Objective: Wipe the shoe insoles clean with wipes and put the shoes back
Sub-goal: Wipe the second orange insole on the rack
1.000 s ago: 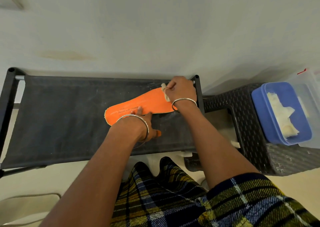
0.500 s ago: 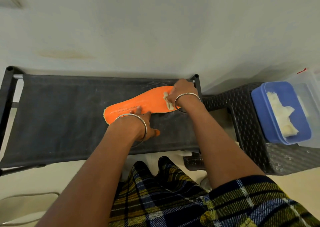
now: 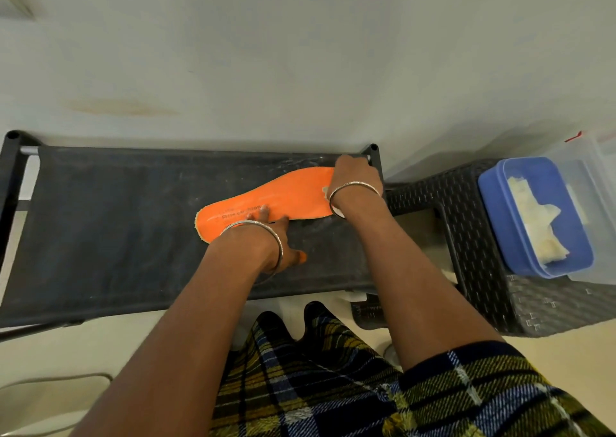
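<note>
The left hand (image 3: pixel 266 236) lies with its fingers straight and flat, and the fingertips press on the long orange foam shoe insole (image 3: pixel 280 200) near its heel end. The thumb is spread apart and rests on the black fabric shelf (image 3: pixel 100 220) just beside the near edge of the insole. The right hand (image 3: pixel 353 176) is on the toe end of the same insole. Its fingers are bent down over a white wipe (image 3: pixel 325 190) and hold it against the orange face. Only a small corner of this wipe shows at the wrist; the rest is hidden under the hand. Each wrist has a thin silver bangle (image 3: pixel 355 185).

The insole lies flat on the right half of the shelf, with the toe toward the back right corner post and the printed heel toward the middle. The shelf has a black frame and stands against a pale wall (image 3: pixel 300 53).

To the right of the shelf stands a dark woven plastic stool (image 3: pixel 483 286). On it is a blue rectangular plastic box (image 3: pixel 493 203) with pale crumpled wipes (image 3: pixel 533 223) inside, and a clear plastic container (image 3: pixel 596 176) touches it on the far side. At the bottom shows a yellow and blue checked garment (image 3: pixel 333 386) of the person.
</note>
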### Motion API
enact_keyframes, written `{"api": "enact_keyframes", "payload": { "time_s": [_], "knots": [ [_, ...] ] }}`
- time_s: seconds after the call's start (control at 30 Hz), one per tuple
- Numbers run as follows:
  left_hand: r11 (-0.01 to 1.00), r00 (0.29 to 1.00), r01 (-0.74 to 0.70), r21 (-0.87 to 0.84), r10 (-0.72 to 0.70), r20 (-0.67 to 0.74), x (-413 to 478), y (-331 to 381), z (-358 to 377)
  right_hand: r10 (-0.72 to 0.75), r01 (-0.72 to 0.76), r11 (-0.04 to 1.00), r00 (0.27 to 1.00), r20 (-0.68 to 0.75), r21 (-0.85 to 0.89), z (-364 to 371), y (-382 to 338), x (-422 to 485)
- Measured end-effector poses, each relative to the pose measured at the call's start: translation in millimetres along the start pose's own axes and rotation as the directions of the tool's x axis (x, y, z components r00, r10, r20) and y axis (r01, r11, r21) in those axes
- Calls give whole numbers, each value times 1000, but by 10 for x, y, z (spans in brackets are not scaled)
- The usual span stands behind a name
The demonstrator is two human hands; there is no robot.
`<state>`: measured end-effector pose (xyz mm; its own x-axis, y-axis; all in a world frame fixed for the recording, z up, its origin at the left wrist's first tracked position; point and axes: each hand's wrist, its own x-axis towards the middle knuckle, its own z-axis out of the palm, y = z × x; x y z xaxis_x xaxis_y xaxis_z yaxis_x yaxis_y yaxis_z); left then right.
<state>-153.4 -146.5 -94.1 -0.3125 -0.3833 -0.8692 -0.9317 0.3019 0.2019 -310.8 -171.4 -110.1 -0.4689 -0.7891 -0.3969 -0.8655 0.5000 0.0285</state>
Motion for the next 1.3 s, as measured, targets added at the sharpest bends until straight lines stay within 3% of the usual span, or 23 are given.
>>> {"api": "enact_keyframes", "payload": {
  "time_s": [0.13,0.23,0.3,0.37,0.5,0.6,0.73,0.8,0.9,1.0,1.23,1.3],
  "knots": [
    [1000,1000,6,-14,-6,-7,-10,16,5,-122,122,992,992,39,-3,36,-121,-26],
    [1000,1000,5,-10,-5,-16,-36,23,-1,-198,174,974,965,171,148,115,-234,-19],
    [1000,1000,-2,-5,2,-17,-51,24,-7,-168,109,959,962,214,261,135,-224,10],
    [1000,1000,-4,-5,4,-8,-61,18,-12,-86,17,945,977,197,328,123,-146,64],
    [1000,1000,-11,2,11,1,-76,22,-23,-30,27,979,1000,10,203,79,-30,110],
    [1000,1000,-5,8,5,-3,-72,28,-18,-141,141,971,990,-15,192,79,-105,50],
    [1000,1000,-7,-9,7,-14,-50,28,-6,-309,244,886,944,112,394,112,-218,-65],
    [1000,1000,-11,-9,11,-13,-57,24,-11,-276,231,892,959,65,388,133,-223,-4],
    [1000,1000,-12,15,13,-11,-81,14,-24,-110,129,942,991,-78,309,125,-124,111],
    [1000,1000,-9,20,9,-11,-77,7,-23,-113,150,964,979,-171,222,136,-42,104],
    [1000,1000,-18,4,18,-18,-117,45,-40,-295,275,862,955,-19,427,96,-223,-30],
    [1000,1000,-16,13,16,-13,-116,38,-43,-235,229,863,971,-42,451,92,-191,11]
  ]
}}
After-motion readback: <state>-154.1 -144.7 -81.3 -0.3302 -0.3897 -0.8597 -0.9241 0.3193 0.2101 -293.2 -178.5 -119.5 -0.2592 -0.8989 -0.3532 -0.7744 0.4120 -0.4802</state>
